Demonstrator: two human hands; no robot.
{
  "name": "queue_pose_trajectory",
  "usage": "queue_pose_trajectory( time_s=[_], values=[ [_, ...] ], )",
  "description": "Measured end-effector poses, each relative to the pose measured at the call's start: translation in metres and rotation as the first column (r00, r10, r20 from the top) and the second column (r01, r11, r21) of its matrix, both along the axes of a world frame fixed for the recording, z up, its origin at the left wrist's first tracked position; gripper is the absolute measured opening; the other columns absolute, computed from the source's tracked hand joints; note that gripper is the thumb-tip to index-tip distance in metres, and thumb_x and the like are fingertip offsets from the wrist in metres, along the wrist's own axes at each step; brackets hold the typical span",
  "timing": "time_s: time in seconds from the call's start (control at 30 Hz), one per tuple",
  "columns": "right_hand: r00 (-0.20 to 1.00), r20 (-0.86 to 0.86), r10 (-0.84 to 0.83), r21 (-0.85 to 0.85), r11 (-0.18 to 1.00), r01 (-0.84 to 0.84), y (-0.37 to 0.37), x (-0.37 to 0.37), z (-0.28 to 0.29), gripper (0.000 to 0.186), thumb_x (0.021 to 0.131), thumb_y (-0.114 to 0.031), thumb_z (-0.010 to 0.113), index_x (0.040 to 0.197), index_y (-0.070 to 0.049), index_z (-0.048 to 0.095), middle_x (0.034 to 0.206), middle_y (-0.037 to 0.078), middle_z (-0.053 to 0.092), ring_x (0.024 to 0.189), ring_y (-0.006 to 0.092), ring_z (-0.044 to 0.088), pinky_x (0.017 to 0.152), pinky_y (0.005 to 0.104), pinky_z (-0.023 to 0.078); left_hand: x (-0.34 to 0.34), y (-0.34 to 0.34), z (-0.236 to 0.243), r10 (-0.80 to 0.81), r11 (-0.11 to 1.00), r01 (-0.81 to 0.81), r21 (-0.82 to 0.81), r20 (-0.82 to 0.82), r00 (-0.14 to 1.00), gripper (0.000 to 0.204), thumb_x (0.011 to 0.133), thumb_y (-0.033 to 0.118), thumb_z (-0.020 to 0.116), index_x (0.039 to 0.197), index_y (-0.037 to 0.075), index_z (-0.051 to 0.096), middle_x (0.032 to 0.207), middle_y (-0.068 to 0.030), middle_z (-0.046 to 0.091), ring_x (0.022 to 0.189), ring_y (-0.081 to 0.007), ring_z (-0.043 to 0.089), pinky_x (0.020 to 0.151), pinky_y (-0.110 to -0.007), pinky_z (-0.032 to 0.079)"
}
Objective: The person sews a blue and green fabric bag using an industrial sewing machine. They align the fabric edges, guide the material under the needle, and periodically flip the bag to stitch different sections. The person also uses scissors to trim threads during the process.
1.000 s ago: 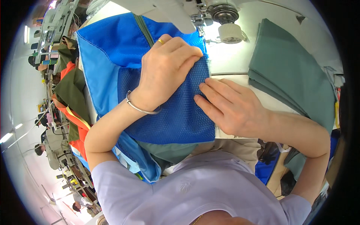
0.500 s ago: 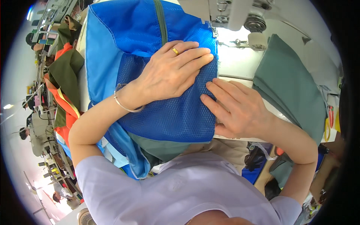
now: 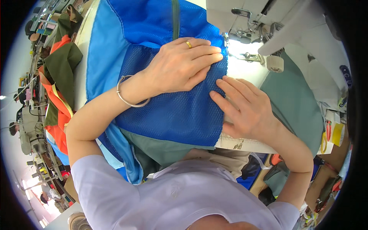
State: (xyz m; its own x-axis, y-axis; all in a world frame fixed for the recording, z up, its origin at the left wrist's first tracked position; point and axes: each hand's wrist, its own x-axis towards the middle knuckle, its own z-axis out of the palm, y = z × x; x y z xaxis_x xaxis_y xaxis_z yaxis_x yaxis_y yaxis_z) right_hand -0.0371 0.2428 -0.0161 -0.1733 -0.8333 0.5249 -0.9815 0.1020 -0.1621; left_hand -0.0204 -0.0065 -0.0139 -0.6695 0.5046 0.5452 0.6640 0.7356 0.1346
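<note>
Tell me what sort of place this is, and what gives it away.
Most likely a sewing workshop: a sewing machine stands at the edge of the blue mesh fabric, with grey-green fabric to the right and olive and orange cloth to the left.

Blue fabric piece point(image 3: 145, 28): mostly flat, left of the sewing machine point(image 3: 303, 28), one edge right at its presser foot point(image 3: 225, 37); can't tell if clamped. Grey-green strip point(image 3: 176, 19) on bright-blue part, darker mesh panel point(image 3: 172, 119) slightly rippled. Light-blue panel point(image 3: 103, 57) on the side away from the machine.
</note>
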Motion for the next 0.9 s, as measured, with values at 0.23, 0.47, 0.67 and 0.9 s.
queue_pose_trajectory(
  time_s=[0.23,0.47,0.67,0.9],
  values=[
    [1.0,0.003,-0.029,0.002,1.0,0.029,-0.003,-0.009,0.001,0.053,0.057,-0.019,0.073,0.106,0.001,0.07,0.116,0.021,0.065,0.109,0.0348,0.065,0.093,0.0457,0.056,-0.013,-0.003,-0.005,-0.013,1.0,0.014,0.026,-0.03,0.999,0.034,0.082,0.005,0.07,0.115,0.008,0.072,0.114,-0.0079,0.073,0.105,-0.0269,0.07,0.089,-0.04,0.058],
    [0.998,0.022,-0.052,0.015,0.999,0.051,-0.005,-0.011,0.004,0.055,0.056,-0.015,0.074,0.109,0.0,0.069,0.118,0.02,0.065,0.108,0.035,0.066,0.093,0.0453,0.056,-0.019,-0.005,-0.003,-0.023,1.0,0.023,-0.002,-0.035,0.999,0.035,0.082,0.005,0.071,0.117,0.009,0.072,0.102,-0.007,0.068,0.089,-0.0253,0.064,0.077,-0.038,0.056],
    [0.996,0.06,-0.063,0.009,0.998,0.063,-0.005,-0.01,0.003,0.057,0.056,-0.014,0.074,0.111,-0.001,0.07,0.119,0.018,0.065,0.111,0.0347,0.065,0.094,0.0444,0.056,-0.021,-0.006,-0.009,-0.017,1.0,0.017,0.007,-0.024,1.0,0.029,0.082,0.004,0.073,0.111,0.01,0.075,0.099,-0.0048,0.068,0.085,-0.0234,0.063,0.074,-0.037,0.054],
    [0.996,0.054,-0.071,0.011,0.997,0.071,-0.005,-0.01,0.004,0.057,0.057,-0.015,0.075,0.112,-0.001,0.069,0.119,0.018,0.064,0.111,0.0342,0.065,0.093,0.0441,0.056,-0.026,-0.006,-0.01,-0.043,0.996,0.048,0.076,-0.071,0.997,0.026,0.082,0.005,0.074,0.107,0.011,0.075,0.099,-0.0051,0.071,0.093,-0.0245,0.068,0.078,-0.035,0.058]
  ],
)
